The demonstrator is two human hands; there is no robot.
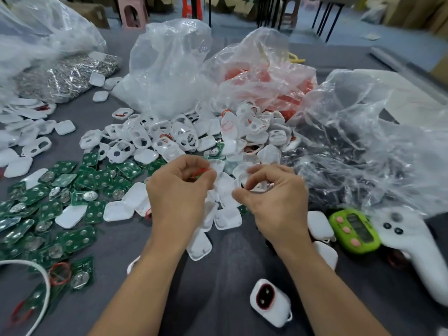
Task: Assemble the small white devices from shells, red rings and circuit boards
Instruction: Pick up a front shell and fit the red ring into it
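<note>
single head-worn wide-angle view, looking forward and down across grey table [225, 282], close above left hand [179, 192] and right hand [276, 200] at frame centre, far room floor [304, 23] along top edge

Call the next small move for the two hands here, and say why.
Probably bring the left hand across and seat the red ring it pinches into the white shell that the right hand holds. Both parts are already in the fingers, close together above the pile of shells, but apart. Whether the shell already has a ring is hard to tell.
</note>
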